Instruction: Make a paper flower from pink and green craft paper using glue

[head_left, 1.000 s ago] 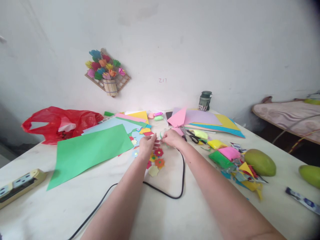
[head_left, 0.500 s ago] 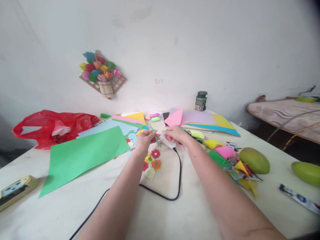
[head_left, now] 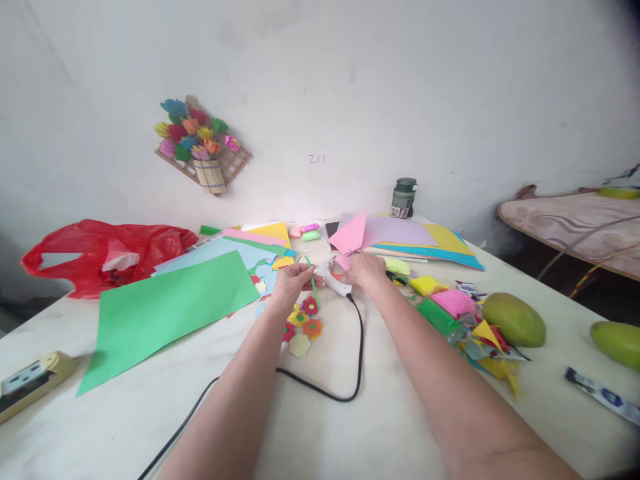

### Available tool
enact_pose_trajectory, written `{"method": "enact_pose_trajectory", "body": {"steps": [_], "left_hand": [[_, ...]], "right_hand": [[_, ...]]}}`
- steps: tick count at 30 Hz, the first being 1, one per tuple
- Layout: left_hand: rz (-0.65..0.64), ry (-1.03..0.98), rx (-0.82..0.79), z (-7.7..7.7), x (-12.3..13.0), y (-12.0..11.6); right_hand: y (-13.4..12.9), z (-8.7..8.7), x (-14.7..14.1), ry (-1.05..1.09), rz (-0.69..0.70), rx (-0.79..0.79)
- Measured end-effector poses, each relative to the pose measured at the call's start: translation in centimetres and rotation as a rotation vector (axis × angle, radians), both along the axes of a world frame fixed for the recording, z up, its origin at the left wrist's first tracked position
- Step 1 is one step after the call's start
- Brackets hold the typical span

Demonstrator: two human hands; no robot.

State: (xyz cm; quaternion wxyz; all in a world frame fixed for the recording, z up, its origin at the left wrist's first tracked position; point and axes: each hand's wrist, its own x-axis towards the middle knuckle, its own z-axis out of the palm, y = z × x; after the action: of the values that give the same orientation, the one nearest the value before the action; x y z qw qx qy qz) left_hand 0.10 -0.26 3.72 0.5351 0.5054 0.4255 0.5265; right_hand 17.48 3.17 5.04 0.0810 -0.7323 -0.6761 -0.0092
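Observation:
My left hand [head_left: 294,279] is closed, pinching a narrow green paper strip [head_left: 315,293] that curves up above the fingers and hangs below them. To its right lies a white glue gun [head_left: 336,281] with a black cord, between my two hands. My right hand [head_left: 367,272] is closed beside the gun, with a small pink paper piece [head_left: 343,263] at its fingertips; the finger undersides are hidden. Several paper flowers [head_left: 312,328] in red, orange and yellow lie just below my left hand, along with a pale scalloped cutout [head_left: 300,345].
A green sheet [head_left: 170,317] and a red plastic bag [head_left: 110,257] lie left. Stacked coloured papers [head_left: 405,232] and a dark jar [head_left: 403,198] stand at the back. Clay packets and scraps [head_left: 453,303] lie right, near a green mango [head_left: 515,320]. The black cord [head_left: 320,393] loops across the front.
My right hand has moved slightly right, off the glue gun, and the pink piece now shows at its fingertips. The green strip in my left hand has turned more upright and bends at the top.

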Motion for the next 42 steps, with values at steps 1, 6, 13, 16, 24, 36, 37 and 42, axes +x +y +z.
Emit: {"method": "enact_pose_trajectory", "body": {"steps": [1,6,13,16,24,36,37,42], "left_hand": [[-0.004,-0.002,0.002,0.0,-0.1,-0.1],[-0.007,0.001,-0.010,0.1,-0.6,-0.2],[0.016,-0.028,-0.074,0.4,-1.3,-0.1],[0.017,-0.088,-0.055,0.6,-2.0,0.0],[0.046,-0.214,-0.044,1.2,-3.3,0.3],[-0.035,-0.462,0.041,2.2,-1.8,-0.2],[-0.028,-0.481,0.047,2.2,-1.4,-0.3],[0.032,-0.437,0.086,2.4,0.6,-0.8]], "right_hand": [[0.0,-0.1,-0.1,-0.009,0.010,0.002],[0.1,-0.2,-0.7,-0.013,0.046,-0.011],[-0.6,0.4,-1.6,-0.019,-0.012,0.013],[-1.2,1.0,-1.9,-0.018,0.004,0.091],[-1.8,1.4,-2.4,0.049,-0.010,0.299],[-3.6,2.0,-5.1,-0.035,0.278,0.545],[-3.8,1.9,-5.5,-0.061,0.305,0.544],[-4.3,0.8,-6.9,-0.137,0.391,0.571]]}}
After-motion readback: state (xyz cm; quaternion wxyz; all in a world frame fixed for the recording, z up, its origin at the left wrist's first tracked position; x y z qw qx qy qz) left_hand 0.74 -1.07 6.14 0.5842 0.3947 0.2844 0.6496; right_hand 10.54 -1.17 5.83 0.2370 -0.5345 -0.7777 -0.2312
